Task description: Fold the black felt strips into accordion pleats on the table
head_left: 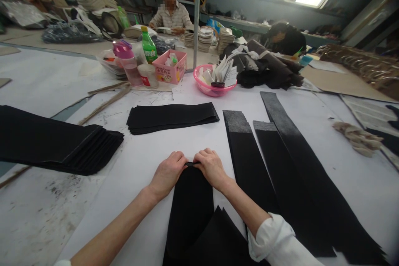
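Observation:
A black fabric strip [190,203] lies on the white table [140,162] right in front of me, running toward my body. My left hand [168,172] and my right hand [210,167] sit side by side at its far end, fingers curled and pinching the strip's top edge. To the right lie three long black strips [280,162] fanned out on the table. Ahead is a neat stack of black strips [171,117], and a larger fanned stack of black pieces [56,141] lies at the left.
A pink bowl of paper tags [215,81], a pink box [170,68], a green bottle [149,48] and cups stand at the back. Dark fabric is heaped at back right [268,68]. Two people work at the far side. A frayed cord bundle [357,137] lies right.

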The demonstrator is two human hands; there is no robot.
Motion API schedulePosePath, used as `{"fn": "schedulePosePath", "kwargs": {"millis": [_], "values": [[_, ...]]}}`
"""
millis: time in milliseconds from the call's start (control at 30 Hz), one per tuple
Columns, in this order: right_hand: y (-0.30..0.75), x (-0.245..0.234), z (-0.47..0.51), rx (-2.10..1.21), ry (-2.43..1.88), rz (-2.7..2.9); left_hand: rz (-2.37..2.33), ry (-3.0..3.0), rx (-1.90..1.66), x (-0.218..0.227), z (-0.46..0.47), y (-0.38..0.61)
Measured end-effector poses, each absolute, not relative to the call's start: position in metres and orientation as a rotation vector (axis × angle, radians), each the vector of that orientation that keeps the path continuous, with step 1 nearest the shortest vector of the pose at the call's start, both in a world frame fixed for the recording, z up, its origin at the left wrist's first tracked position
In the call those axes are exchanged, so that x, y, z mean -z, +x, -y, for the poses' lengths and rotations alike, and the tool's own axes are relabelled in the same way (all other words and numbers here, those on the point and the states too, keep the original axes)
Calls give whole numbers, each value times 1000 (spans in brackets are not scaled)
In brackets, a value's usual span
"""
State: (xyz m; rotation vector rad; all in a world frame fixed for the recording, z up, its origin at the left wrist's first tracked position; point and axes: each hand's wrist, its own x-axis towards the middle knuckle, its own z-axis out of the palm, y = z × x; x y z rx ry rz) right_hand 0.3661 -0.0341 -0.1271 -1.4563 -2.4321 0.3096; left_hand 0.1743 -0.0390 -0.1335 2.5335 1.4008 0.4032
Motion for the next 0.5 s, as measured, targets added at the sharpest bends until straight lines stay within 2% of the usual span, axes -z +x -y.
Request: {"fn": "schedulePosePath", "kwargs": {"millis": [233, 500], "values": [[370, 143, 43, -170, -1349, 2424, -1375, 2629, -456, 144, 44, 174], [371, 146, 48, -181, -1308, 2432, -1315, 2713, -439, 146, 46, 171]]}}
